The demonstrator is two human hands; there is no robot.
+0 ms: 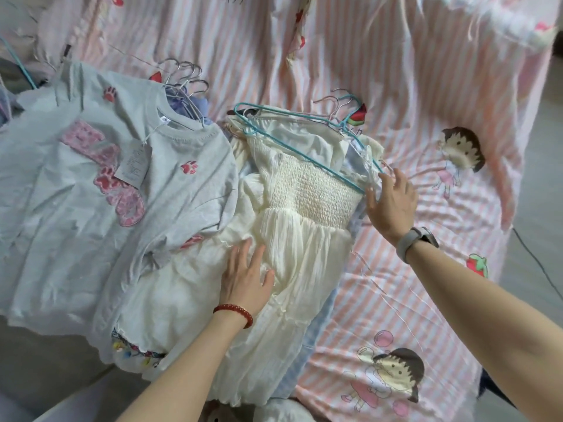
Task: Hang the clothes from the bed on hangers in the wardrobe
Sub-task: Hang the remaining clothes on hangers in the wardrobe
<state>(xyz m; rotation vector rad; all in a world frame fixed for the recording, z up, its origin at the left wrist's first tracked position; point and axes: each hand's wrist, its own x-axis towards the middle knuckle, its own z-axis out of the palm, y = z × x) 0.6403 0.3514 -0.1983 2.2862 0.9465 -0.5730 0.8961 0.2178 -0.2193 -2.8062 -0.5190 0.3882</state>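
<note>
Head view: my left hand lies flat, fingers spread, on the dress; right hand, fingers spread, touches its hanger. Everything's on the bed, nothing hung.

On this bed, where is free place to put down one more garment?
Bare striped sheet lies right of the cream dress, beyond the right hand, and above the hanger hooks. The left side is crowded: grey T-shirt overlaps the dress, left hand resting there.

Striped bed — grey tee, cream dress on it.
</note>
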